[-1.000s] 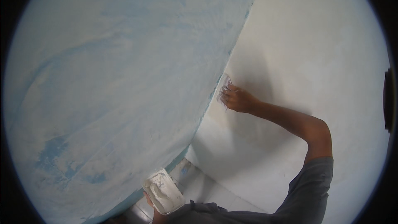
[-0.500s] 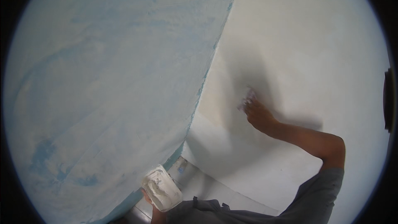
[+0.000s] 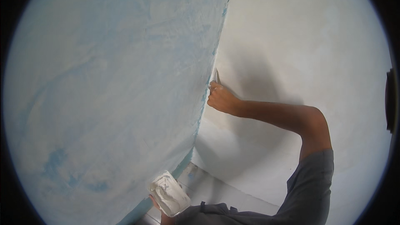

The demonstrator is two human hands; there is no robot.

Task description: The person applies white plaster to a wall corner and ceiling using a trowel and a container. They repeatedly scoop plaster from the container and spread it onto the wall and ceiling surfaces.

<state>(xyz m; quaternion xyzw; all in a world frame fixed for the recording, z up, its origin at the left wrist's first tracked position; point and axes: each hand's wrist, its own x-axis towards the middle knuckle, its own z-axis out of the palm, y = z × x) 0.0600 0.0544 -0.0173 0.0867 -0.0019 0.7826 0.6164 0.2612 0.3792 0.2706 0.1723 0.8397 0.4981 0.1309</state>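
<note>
My right hand [image 3: 221, 98] is closed around a putty knife [image 3: 216, 76], seen nearly edge-on, so its shape is only partly visible. The blade lies against the white wall [image 3: 283, 66], right beside the inner corner where it meets the blue-patched wall [image 3: 112, 83]. Low in the picture, my left hand [image 3: 154, 203] holds a white rectangular tub [image 3: 170, 193] from below and the side, tilted so its inside shows. White paste coats the bottom and walls of the tub. Most of my left fingers are hidden behind it.
A jagged blue strip [image 3: 204, 100] runs along the corner between the walls. Below, pale floor tiles [image 3: 208, 183] meet the white wall's foot. A dark object [image 3: 390, 100] stands at the far right rim. My arm's shadow falls on the white wall.
My right hand has moved left and slightly up across the white wall to the corner, still gripping the putty knife. The tub in my left hand sits slightly further right and lower in view.
</note>
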